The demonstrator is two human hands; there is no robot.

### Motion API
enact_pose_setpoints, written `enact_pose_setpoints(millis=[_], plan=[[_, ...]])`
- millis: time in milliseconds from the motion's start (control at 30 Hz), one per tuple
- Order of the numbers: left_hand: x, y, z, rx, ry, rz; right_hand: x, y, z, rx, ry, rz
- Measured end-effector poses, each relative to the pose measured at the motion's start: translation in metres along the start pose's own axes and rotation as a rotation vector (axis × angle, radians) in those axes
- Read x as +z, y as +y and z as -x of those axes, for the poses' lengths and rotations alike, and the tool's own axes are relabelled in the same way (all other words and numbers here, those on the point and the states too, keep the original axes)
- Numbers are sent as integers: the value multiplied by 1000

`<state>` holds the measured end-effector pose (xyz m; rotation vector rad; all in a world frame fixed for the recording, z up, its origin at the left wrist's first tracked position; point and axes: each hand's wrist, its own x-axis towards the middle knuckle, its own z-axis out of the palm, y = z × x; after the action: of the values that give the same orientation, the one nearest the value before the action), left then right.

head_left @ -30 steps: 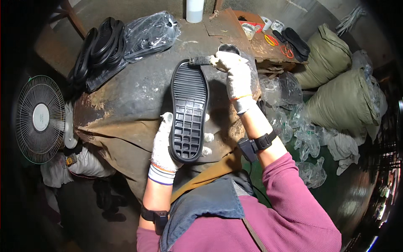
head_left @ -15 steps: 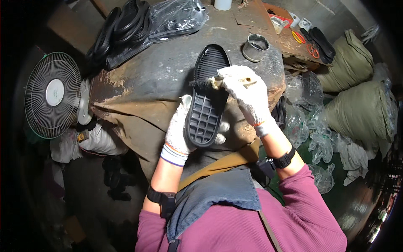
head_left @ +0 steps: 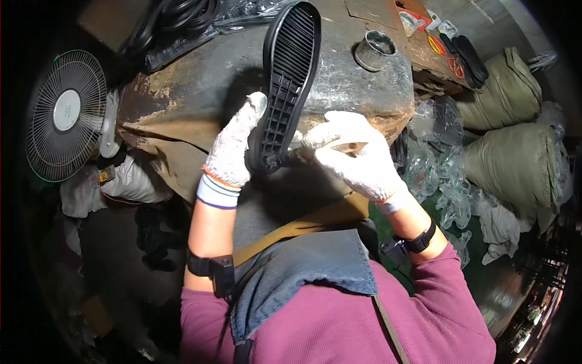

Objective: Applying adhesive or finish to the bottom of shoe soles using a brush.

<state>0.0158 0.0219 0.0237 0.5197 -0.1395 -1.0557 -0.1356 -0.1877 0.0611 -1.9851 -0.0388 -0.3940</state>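
With white-gloved left hand [head_left: 233, 142], gripping a black shoe sole [head_left: 284, 100] above the front edge of the bench [head_left: 339, 85]; with right hand [head_left: 362, 165], closed around a wooden-handled brush [head_left: 359, 147] beside the sole's lower end; near the bench's right edge, a metal cup [head_left: 373, 53].

Left hand [head_left: 230, 148], gloved, holds black sole [head_left: 288, 91] by near end, ribbed and gridded face showing. Right hand [head_left: 357, 167], gloved, grips brush [head_left: 359, 147] just right of sole's near end; brush tip unclear. Metal cup [head_left: 371, 56] on tabletop [head_left: 348, 91], right of sole. More soles [head_left: 188, 15] far left. Fan [head_left: 66, 110] at left. Scissors [head_left: 456, 68] far right; green sacks [head_left: 509, 162], clear bags [head_left: 427, 173] at right.
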Motion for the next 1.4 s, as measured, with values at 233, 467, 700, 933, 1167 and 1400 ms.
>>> enact_pose_setpoints(millis=[233,467,700,933,1167,1400], plan=[[33,-3,9,-72,185,-498,-27,-1,-34,-96,104,128],[29,-21,12,-166,174,-369,-79,30,-93,-544,292,823],[1,-39,24,-220,150,31,-61,30,-79,-464,115,840],[9,-46,23,-378,-1,421,-50,32,-117,-712,102,887],[2,-51,25,-281,-82,502,-37,43,-86,-450,398,470],[3,-55,31,-296,-83,498,2,46,-54,-97,223,7]])
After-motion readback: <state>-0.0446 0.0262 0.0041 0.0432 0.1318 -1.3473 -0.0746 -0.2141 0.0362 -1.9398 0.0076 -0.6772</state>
